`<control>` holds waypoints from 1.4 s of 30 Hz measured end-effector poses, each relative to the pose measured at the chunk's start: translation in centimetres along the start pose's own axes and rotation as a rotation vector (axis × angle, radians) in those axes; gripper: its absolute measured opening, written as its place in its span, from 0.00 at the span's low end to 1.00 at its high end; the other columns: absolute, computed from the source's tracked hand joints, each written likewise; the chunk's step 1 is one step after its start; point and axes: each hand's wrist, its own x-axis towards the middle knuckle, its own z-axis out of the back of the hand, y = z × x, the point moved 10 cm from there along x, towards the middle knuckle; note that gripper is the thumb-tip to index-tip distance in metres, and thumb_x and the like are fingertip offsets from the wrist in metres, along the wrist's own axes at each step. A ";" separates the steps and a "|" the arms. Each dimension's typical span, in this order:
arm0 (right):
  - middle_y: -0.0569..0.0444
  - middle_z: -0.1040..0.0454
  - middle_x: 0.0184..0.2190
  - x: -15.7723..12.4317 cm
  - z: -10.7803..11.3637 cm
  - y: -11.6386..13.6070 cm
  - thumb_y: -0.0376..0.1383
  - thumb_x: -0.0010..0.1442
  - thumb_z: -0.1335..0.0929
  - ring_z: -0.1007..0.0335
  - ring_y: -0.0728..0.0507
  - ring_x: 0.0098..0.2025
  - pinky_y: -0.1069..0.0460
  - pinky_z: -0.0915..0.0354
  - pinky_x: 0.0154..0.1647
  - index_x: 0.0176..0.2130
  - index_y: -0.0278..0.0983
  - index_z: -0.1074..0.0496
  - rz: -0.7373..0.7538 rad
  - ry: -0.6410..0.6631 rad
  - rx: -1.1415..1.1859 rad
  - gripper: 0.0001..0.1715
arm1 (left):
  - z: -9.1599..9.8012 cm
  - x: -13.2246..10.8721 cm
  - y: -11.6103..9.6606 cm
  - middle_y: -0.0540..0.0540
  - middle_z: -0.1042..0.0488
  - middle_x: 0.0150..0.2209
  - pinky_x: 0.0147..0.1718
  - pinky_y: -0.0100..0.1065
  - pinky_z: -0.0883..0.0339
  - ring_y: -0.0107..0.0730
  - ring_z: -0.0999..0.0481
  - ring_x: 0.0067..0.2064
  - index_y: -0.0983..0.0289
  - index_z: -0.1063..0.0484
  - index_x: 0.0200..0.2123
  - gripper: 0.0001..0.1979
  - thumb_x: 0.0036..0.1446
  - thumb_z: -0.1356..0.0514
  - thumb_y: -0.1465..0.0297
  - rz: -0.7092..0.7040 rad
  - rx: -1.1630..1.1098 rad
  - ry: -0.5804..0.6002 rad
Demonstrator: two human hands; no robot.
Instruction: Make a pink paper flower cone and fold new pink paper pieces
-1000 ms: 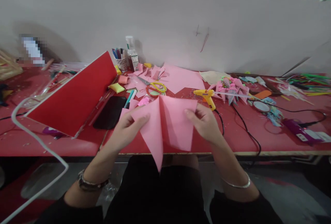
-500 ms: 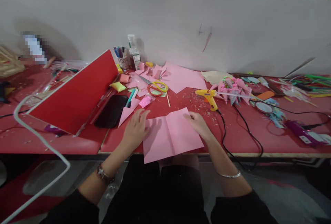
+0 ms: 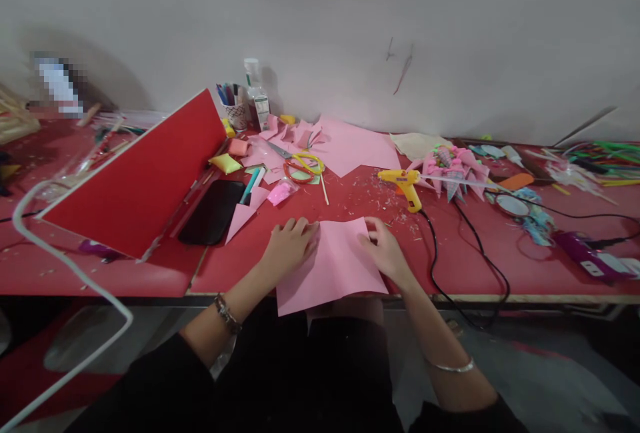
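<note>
A creased sheet of pink paper lies at the table's front edge, its near side jutting out over my lap. My left hand rests palm down on the left part of the sheet, fingers stretched out and nothing held. At the right edge, my right hand pinches the paper between thumb and fingers, and that side bulges up a little. Beyond the sheet lie scissors with red and yellow handles, a small bag of pink material and a thin wooden stick.
A yellow glue gun lies to the right, its black cable running to the front edge. On the left are a black phone and a tilted red board. Pink paper flowers sit behind the glue gun.
My left hand has moved right, further onto the paper. The right side of the sheet has shifted inward and now bulges, with my right hand still at its edge.
</note>
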 end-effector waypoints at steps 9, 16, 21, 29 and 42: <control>0.52 0.27 0.24 -1.0 -0.4 0.3 0.35 0.51 0.41 0.30 0.41 0.33 0.46 0.39 0.37 0.45 0.34 0.42 0.122 -0.061 -0.125 0.20 | 0.2 0.2 -0.5 0.60 0.33 0.42 0.31 0.37 0.40 0.41 0.34 0.41 0.66 0.42 0.52 0.19 0.57 0.55 0.70 -0.005 0.031 -0.013; 0.55 0.29 0.21 -1.4 0.1 0.3 0.35 0.52 0.41 0.31 0.41 0.31 0.46 0.39 0.37 0.45 0.36 0.41 0.157 -0.108 -0.160 0.19 | 0.1 0.2 -0.9 0.60 0.32 0.40 0.29 0.37 0.39 0.41 0.34 0.40 0.67 0.43 0.53 0.19 0.58 0.56 0.70 -0.031 0.066 0.033; 0.54 0.29 0.21 -1.8 0.8 -0.3 0.36 0.52 0.42 0.31 0.41 0.29 0.47 0.39 0.34 0.45 0.35 0.41 0.136 -0.125 -0.180 0.19 | 0.0 0.1 -1.0 0.61 0.32 0.41 0.30 0.39 0.39 0.42 0.34 0.40 0.69 0.44 0.53 0.20 0.58 0.56 0.71 -0.038 0.056 0.044; 0.54 0.29 0.22 -1.8 1.6 -0.5 0.36 0.52 0.41 0.32 0.43 0.25 0.50 0.40 0.28 0.45 0.35 0.41 0.142 -0.156 -0.183 0.20 | 0.1 -0.2 -0.4 0.61 0.34 0.45 0.35 0.39 0.38 0.42 0.35 0.43 0.65 0.44 0.53 0.20 0.58 0.55 0.68 0.001 -0.010 0.032; 0.53 0.28 0.26 -1.5 0.6 -1.9 0.39 0.49 0.37 0.30 0.43 0.29 0.50 0.37 0.28 0.55 0.34 0.57 -0.015 0.006 0.209 0.38 | -1.5 -1.5 -1.8 0.55 0.49 0.59 0.50 0.61 0.56 0.45 0.52 0.59 0.59 0.49 0.56 0.22 0.58 0.57 0.64 0.041 -0.224 0.115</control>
